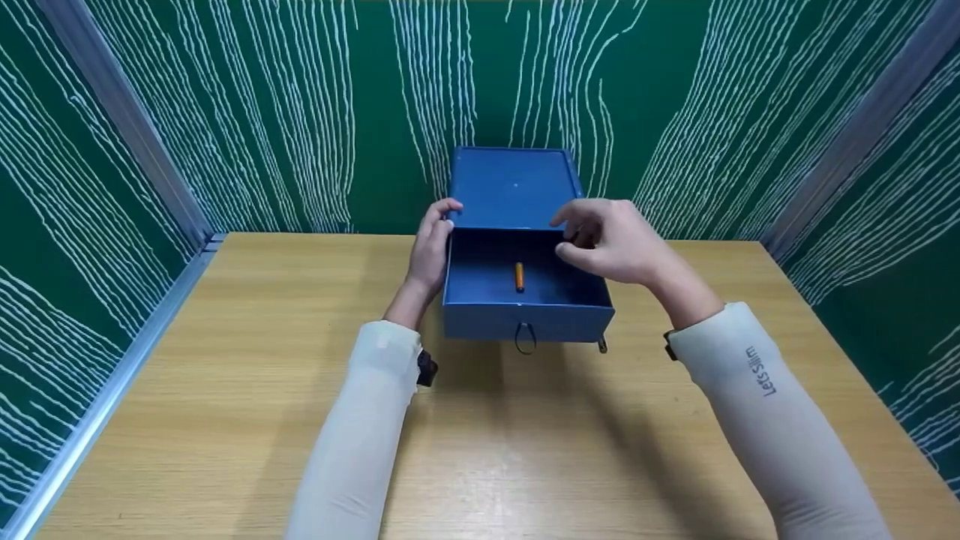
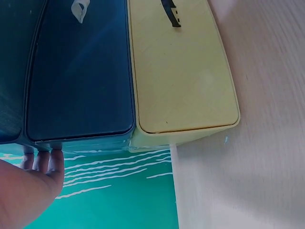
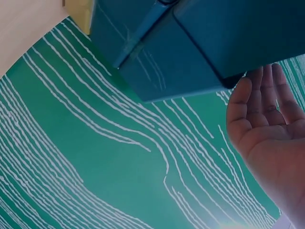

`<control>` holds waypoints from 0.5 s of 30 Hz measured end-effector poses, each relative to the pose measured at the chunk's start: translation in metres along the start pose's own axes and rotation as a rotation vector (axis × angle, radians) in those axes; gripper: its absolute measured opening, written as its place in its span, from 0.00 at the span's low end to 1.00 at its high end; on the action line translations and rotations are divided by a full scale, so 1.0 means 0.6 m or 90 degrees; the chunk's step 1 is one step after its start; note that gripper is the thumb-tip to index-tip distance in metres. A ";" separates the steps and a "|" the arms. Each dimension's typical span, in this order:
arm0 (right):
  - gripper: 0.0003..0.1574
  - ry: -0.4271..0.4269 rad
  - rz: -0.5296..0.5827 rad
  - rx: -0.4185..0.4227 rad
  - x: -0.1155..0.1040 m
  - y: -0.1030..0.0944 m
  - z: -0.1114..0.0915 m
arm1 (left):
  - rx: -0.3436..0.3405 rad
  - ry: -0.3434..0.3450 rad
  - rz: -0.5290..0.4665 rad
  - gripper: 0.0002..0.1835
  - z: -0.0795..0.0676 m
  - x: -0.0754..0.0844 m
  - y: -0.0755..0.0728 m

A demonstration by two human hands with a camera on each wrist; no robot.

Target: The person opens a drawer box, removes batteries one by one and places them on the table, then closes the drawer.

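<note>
A blue drawer cabinet [image 1: 517, 187] stands at the table's far side with its top drawer [image 1: 480, 322] pulled out. Inside that drawer lies a small orange cylinder [image 1: 519, 277] with a dark end. My left hand [image 1: 430, 247] rests along the cabinet's left side; its fingertips touch the edge in the left wrist view. Over the drawer's right rim hovers my right hand [image 1: 619, 236], fingers loosely bent and holding nothing. In the right wrist view the right hand [image 3: 271, 124] shows its palm, fingertips at the drawer's edge. A loop pull [image 1: 525, 337] hangs from the drawer front.
Below the top drawer, the left wrist view shows another blue drawer [image 2: 81, 71] and a yellow drawer [image 2: 186, 71], both with pulls. Close behind the cabinet rises a green wall [image 1: 375, 112] with white wavy lines. The wooden table [image 1: 225, 375] extends in front and to both sides.
</note>
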State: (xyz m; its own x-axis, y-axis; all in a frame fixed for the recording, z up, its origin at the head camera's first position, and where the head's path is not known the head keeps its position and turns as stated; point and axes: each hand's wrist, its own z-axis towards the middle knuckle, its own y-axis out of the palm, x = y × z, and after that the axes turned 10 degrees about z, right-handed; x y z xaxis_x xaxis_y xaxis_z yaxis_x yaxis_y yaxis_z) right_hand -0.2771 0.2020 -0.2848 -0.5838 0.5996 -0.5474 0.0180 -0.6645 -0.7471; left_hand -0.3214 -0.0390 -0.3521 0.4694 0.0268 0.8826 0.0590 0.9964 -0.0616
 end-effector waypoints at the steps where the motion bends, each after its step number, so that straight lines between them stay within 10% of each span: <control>1: 0.14 -0.002 0.000 -0.002 0.000 0.002 0.001 | 0.001 -0.001 0.001 0.17 0.000 0.000 0.000; 15: 0.13 -0.007 0.003 -0.035 -0.007 0.027 0.017 | 0.001 -0.002 0.007 0.17 0.000 0.000 -0.001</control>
State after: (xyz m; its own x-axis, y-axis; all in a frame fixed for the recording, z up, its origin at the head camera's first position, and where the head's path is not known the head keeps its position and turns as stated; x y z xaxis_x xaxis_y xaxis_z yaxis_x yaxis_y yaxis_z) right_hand -0.2826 0.1841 -0.2905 -0.5922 0.5917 -0.5470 0.0653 -0.6413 -0.7645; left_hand -0.3211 -0.0394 -0.3521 0.4675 0.0384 0.8831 0.0523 0.9961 -0.0710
